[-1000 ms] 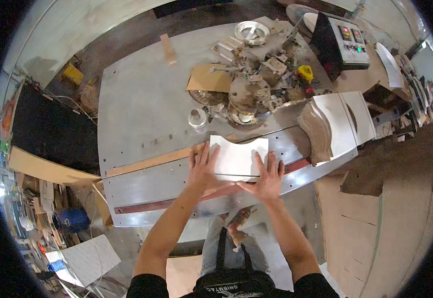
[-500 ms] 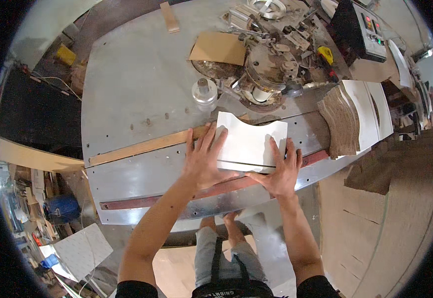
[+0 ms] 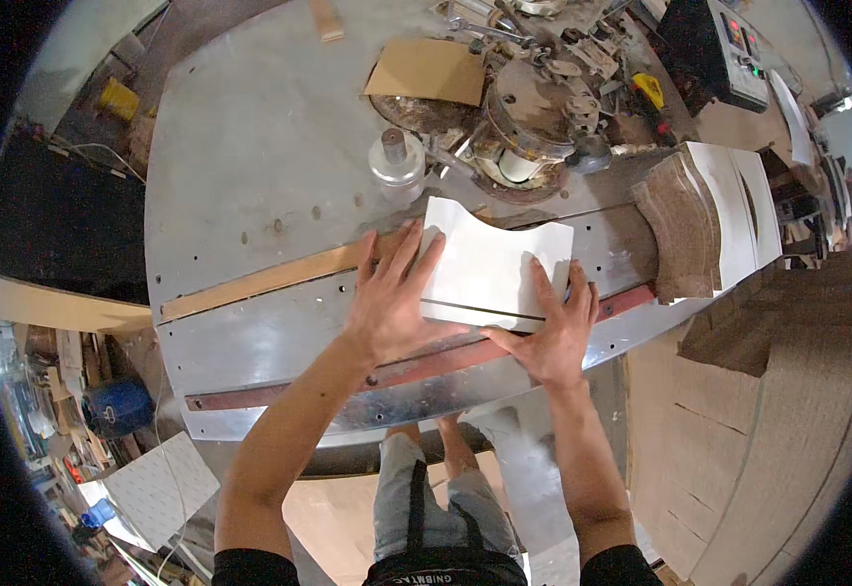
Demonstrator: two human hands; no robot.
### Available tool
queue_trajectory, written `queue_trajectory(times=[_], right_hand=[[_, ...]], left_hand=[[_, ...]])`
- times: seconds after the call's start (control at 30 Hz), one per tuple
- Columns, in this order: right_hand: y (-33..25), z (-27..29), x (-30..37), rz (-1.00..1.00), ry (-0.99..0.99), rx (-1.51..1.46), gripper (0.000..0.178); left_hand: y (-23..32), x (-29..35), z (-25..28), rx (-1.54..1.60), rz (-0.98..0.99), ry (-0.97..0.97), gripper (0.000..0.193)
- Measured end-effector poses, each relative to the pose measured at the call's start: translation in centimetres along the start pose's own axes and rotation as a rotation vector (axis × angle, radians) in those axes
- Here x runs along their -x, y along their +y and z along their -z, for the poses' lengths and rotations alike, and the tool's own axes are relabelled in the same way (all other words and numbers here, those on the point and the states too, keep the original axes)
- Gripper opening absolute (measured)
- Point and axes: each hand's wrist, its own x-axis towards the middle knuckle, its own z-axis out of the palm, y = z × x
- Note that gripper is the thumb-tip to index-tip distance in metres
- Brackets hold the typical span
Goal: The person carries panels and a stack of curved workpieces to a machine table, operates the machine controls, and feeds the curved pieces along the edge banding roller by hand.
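Grey metal worktop (image 3: 240, 156): left hand (image 3: 384, 311) and right hand (image 3: 555, 340), spread wide, touch a white, curvy-edged board (image 3: 485, 262), seemingly steadying it; sliding would need even pushing.

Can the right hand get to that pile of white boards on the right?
Probably yes: the pile sits to the right of the right hand, with just table and a red strip between. It would likely have to leave the white piece first.
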Motion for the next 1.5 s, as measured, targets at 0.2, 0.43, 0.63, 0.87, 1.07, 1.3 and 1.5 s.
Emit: queue_trajectory(times=[0.2,0.43,0.63,0.87,1.07,1.3,1.5], right_hand=[[0.7,-0.2,0.0,-0.048,0.012,-0.045,0.098],[1.3,-0.4,-0.1,-0.042,-0.017,-0.007,0.102],[1.3,-0.4,-0.4,-0.012,-0.058,0.021,0.103],[-0.7,-0.6,-1.6,0.021,-0.115,-0.038,0.101],[-4.4,-1.4,-2.2,-0.013,-0.129,-0.040,0.097],[-9.8,-2.5,-3.4,-0.158,-0.208,-0.084,0.096],[-14.0,-4.7,-3.5,-0.176,-0.155,-0.117,0.096]], left_hand=[[0.1,-0.8,0.0,0.019,-0.046,0.018,0.109],[0.3,-0.6,-0.3,0.040,-0.023,0.041,0.108],[0.4,0.4,-0.7,0.038,0.009,0.094,0.107],[-0.8,1.7,0.1,0.007,0.096,0.072,0.114],[-3.7,2.2,2.1,-0.056,0.098,0.027,0.118],[-8.1,1.4,5.7,-0.050,0.067,-0.104,0.112],[-12.6,2.2,7.5,-0.068,-0.009,-0.102,0.111]])
